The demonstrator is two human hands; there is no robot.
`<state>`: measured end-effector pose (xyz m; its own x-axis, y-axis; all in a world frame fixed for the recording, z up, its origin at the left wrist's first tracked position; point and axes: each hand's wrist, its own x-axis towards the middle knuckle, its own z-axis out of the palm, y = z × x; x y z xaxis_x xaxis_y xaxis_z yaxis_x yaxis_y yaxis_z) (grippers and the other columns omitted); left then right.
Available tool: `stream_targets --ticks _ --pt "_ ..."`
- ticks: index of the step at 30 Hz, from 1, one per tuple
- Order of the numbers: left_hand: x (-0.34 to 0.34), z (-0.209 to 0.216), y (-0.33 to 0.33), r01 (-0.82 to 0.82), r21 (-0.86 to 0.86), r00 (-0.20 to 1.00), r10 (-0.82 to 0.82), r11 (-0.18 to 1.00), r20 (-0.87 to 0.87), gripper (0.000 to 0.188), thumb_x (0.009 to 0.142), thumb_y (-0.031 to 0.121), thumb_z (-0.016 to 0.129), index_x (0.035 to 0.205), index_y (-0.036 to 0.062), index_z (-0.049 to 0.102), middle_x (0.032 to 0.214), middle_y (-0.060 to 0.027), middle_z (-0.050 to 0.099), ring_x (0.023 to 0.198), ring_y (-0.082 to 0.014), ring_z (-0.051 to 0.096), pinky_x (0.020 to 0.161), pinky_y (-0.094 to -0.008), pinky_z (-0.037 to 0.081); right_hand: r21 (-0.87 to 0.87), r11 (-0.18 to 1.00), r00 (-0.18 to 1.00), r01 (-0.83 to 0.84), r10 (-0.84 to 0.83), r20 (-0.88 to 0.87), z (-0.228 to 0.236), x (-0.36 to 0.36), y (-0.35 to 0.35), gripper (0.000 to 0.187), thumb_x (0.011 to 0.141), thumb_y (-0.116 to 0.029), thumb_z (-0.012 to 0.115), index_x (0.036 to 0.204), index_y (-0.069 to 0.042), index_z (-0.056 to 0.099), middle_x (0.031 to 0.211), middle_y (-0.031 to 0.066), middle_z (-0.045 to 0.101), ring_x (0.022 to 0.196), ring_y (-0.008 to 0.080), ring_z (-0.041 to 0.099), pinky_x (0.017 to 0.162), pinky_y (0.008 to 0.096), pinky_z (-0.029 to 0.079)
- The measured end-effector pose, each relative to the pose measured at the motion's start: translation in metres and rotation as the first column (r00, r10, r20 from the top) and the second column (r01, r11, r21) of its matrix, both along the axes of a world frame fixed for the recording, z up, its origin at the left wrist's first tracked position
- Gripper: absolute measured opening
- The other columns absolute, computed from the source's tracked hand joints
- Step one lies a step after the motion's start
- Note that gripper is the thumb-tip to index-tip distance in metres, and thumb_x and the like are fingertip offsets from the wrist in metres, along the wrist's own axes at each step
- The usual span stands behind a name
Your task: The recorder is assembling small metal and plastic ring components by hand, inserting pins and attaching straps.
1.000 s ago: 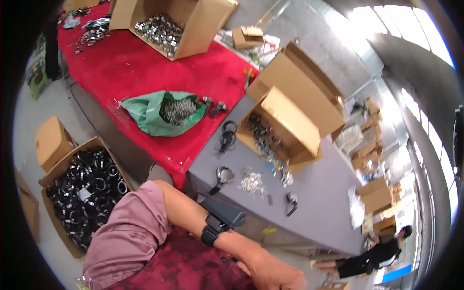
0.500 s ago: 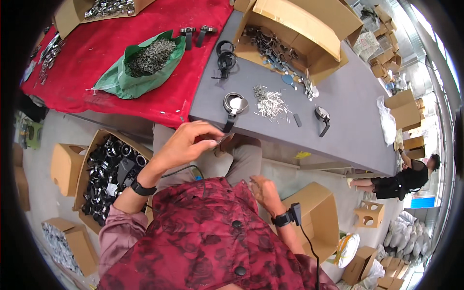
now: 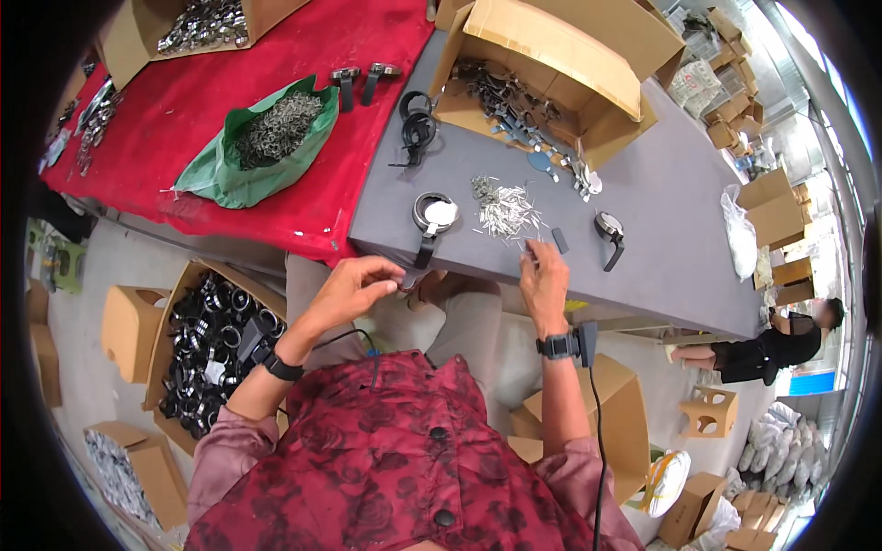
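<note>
My left hand [image 3: 354, 292] is just off the table's front edge, thumb and fingertips pinched together. What they hold is too small to make out. Beyond it, a watch [image 3: 435, 213] with a round silver case and white face lies on the grey table, its black strap hanging toward me. My right hand [image 3: 547, 285] is over the table edge, fingers slightly apart. Its fingertips are close to a pile of small silver metal pins [image 3: 508, 212] and a short dark grey bar [image 3: 560, 241]. A second watch [image 3: 608, 231] lies to the right.
Left, a green bag [image 3: 225, 170] of small metal parts sits on a red cloth [image 3: 294, 207]. An open cardboard box [image 3: 542, 50] of straps and parts stands at the back. Beside my left arm is a box of black watch parts [image 3: 207, 358]. A person [image 3: 763, 354] stands far right.
My right hand has risen from beside my body to the table edge near the pins. My left hand stays in about the same place, fingers still pinched.
</note>
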<state>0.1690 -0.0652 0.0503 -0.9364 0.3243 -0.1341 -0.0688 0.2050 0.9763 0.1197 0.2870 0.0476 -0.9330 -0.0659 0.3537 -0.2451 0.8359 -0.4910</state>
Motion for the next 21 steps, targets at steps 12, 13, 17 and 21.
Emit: stream_targets --ticks 12,13,17,21 --pt "-0.05 -0.035 0.008 -0.3 0.019 0.906 0.291 0.954 -0.308 0.021 0.094 0.001 0.068 0.113 -0.0037 0.074 0.105 -0.0137 0.076 0.092 -0.019 0.074 0.082 -0.0313 0.057 0.16 0.987 0.999 -0.001 0.009 -0.051 -0.016 -0.048 -0.015 0.027 0.089 -0.006 0.072 0.116 -0.006 0.072 0.102 0.0179 0.065 0.095 0.0404 0.066 0.082 0.0486 0.053" --pt "-0.051 -0.034 0.009 -0.294 -0.008 0.915 0.279 0.956 -0.293 0.021 0.094 0.001 0.067 0.113 -0.0037 0.074 0.105 -0.014 0.076 0.092 -0.0199 0.074 0.082 -0.0317 0.057 0.161 0.987 0.999 -0.001 0.01 -0.053 -0.017 -0.048 -0.016 0.027 0.089 -0.006 0.072 0.116 -0.006 0.072 0.102 0.0179 0.065 0.095 0.0404 0.066 0.082 0.0486 0.053" --pt "-0.051 -0.032 0.012 -0.269 -0.024 0.921 0.25 0.963 -0.298 0.021 0.093 0.001 0.068 0.113 -0.0038 0.074 0.104 -0.0146 0.076 0.093 -0.0211 0.074 0.082 -0.0327 0.057 0.057 0.998 0.999 0.04 -0.038 -0.03 -0.021 -0.048 -0.015 0.017 0.088 -0.006 0.073 0.105 -0.004 0.074 0.095 0.0166 0.065 0.089 0.0381 0.067 0.078 0.0476 0.053" --pt "-0.05 -0.031 0.011 -0.251 -0.031 0.926 0.231 0.967 -0.299 0.022 0.091 0.001 0.069 0.113 -0.0034 0.074 0.106 -0.0151 0.075 0.094 -0.0222 0.074 0.082 -0.0332 0.057 -0.176 0.983 0.998 0.049 -0.042 0.047 -0.022 -0.05 -0.011 0.01 0.087 -0.004 0.073 0.097 -0.001 0.073 0.088 0.0162 0.068 0.08 0.0339 0.067 0.074 0.0435 0.052"
